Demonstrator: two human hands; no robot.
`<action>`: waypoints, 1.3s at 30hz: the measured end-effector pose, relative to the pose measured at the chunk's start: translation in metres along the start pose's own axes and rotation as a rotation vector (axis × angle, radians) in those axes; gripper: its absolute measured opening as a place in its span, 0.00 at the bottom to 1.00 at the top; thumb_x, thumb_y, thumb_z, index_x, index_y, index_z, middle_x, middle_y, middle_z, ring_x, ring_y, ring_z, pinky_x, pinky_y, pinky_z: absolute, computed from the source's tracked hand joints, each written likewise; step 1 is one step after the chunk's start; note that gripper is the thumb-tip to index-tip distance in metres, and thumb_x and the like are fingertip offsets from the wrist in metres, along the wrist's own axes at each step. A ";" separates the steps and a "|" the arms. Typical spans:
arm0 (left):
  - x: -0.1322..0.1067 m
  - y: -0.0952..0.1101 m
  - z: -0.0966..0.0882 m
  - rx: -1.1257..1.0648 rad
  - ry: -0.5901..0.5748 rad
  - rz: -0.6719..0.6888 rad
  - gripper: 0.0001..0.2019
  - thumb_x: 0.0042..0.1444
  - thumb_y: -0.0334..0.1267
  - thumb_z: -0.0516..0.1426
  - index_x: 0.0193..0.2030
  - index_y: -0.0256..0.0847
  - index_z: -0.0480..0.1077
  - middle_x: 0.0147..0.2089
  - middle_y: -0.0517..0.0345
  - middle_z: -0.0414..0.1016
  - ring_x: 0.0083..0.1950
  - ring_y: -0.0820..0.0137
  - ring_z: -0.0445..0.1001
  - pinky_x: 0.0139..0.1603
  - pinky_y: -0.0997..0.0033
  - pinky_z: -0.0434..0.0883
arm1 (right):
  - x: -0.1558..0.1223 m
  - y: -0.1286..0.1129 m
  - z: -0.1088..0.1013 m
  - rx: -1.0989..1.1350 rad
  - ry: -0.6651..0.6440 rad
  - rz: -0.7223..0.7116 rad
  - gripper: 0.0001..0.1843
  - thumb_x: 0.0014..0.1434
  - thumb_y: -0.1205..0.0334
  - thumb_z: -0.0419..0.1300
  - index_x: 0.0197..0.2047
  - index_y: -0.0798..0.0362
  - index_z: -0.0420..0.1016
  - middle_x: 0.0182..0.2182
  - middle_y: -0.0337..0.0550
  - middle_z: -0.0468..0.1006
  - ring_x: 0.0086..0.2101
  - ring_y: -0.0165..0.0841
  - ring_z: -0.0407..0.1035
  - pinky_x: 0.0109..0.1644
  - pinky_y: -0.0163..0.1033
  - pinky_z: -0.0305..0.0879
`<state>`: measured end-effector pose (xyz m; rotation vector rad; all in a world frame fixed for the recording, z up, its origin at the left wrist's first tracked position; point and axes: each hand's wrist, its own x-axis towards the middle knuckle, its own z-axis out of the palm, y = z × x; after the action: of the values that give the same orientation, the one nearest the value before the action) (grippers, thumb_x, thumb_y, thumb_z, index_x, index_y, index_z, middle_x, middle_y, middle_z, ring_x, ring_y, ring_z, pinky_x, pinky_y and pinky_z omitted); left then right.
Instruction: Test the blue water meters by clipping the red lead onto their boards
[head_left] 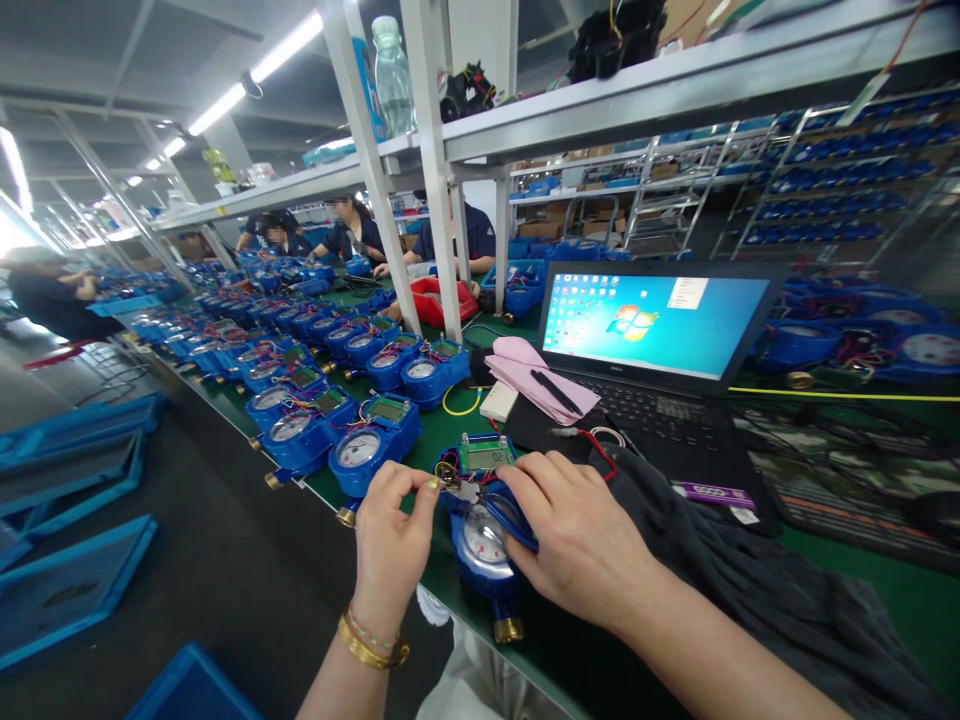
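A blue water meter with a round dial and a small green display board lies at the bench's near edge, coloured wires spilling from it. My left hand pinches the wires at the meter's left side, fingers closed. My right hand is closed on a blue-handled hand tool, its tip at the wires between both hands. A gold bangle sits on my left wrist.
An open laptop stands to the right, a pink cloth with a pen beside it and dark fabric in front. Rows of several blue meters run back left. Other people sit far along the green bench. Blue trays lie on the floor.
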<state>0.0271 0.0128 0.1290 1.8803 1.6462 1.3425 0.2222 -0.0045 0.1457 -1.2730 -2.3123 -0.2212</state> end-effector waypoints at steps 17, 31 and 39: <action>-0.001 0.000 0.004 0.006 0.060 0.106 0.08 0.58 0.36 0.55 0.28 0.42 0.70 0.31 0.59 0.67 0.35 0.69 0.68 0.38 0.70 0.63 | 0.004 0.006 0.007 -0.055 0.172 -0.043 0.22 0.52 0.65 0.61 0.51 0.61 0.70 0.42 0.52 0.74 0.40 0.43 0.63 0.37 0.44 0.56; 0.006 0.002 0.010 -0.381 -0.092 -0.167 0.12 0.57 0.46 0.54 0.30 0.40 0.70 0.31 0.58 0.74 0.35 0.68 0.71 0.39 0.70 0.67 | 0.002 0.010 0.008 -0.035 0.234 -0.064 0.21 0.54 0.65 0.60 0.52 0.60 0.70 0.44 0.51 0.74 0.41 0.42 0.63 0.40 0.44 0.56; 0.006 0.006 0.013 -0.555 -0.057 -0.331 0.13 0.51 0.47 0.58 0.27 0.39 0.69 0.29 0.59 0.74 0.34 0.69 0.70 0.39 0.72 0.67 | 0.002 0.011 0.010 -0.014 0.211 -0.063 0.21 0.52 0.65 0.61 0.51 0.60 0.70 0.43 0.51 0.74 0.40 0.42 0.63 0.38 0.44 0.56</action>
<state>0.0404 0.0211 0.1292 1.2547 1.3024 1.3991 0.2275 0.0066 0.1367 -1.1260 -2.1749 -0.3757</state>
